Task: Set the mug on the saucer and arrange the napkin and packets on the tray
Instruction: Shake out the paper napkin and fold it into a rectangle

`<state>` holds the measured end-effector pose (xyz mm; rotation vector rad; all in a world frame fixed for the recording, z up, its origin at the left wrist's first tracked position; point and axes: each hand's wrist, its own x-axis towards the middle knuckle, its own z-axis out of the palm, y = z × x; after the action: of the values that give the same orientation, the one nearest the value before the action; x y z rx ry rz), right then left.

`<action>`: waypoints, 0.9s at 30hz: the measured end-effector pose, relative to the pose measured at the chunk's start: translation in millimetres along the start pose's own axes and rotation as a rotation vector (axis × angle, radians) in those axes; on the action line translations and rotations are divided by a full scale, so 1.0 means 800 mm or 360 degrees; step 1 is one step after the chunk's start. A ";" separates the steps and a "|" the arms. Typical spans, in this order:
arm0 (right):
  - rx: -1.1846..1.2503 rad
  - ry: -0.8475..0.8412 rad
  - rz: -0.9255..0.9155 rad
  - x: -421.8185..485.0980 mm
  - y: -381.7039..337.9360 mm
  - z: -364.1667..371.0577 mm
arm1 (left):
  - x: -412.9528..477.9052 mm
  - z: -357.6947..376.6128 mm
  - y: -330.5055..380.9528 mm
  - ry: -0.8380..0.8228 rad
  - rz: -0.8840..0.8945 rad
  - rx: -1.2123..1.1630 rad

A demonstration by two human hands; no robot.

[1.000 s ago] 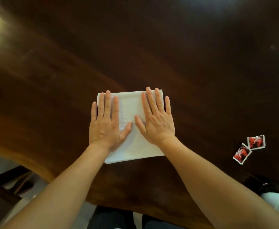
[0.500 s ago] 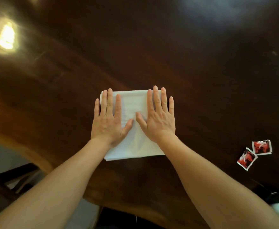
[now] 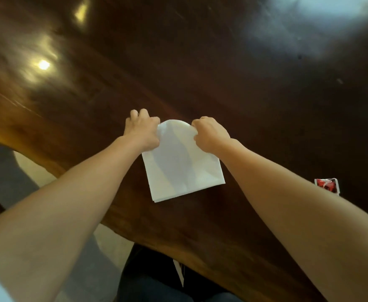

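A dark, glossy wooden table (image 3: 200,62) fills most of the view, its grain reddish brown toward the near edge. Warm lamp glare (image 3: 43,64) reflects on its left side, and a pale bluish sheen (image 3: 309,29) on the upper right. Below the curved edge at lower left, a light floor (image 3: 32,171) shows.

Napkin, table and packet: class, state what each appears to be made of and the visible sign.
White folded napkin: probably soft paper or thin cloth; its far edge curls up, matte. Dark brown table: seemingly polished wood; grain streaks and lamp glints. Red-and-white packet: likely printed paper or foil; too small to tell.
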<state>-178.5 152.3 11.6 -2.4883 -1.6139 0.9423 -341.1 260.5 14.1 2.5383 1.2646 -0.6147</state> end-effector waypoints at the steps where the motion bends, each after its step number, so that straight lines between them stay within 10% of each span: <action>1: 0.0028 0.0021 -0.0009 -0.004 0.001 -0.005 | -0.004 -0.002 -0.003 -0.0021 0.0026 -0.0066; 13: 0.0149 0.0431 -0.0083 -0.061 0.038 -0.072 | -0.073 -0.039 0.028 0.0680 0.0447 -0.0479; 27: -0.0196 0.0157 -0.0215 -0.150 0.060 0.055 | -0.110 0.070 0.034 0.0337 0.0217 -0.0091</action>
<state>-194.2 17.2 15.7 -2.4206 -1.8323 0.7143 -381.4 160.6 7.1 2.6698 1.1410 -0.2832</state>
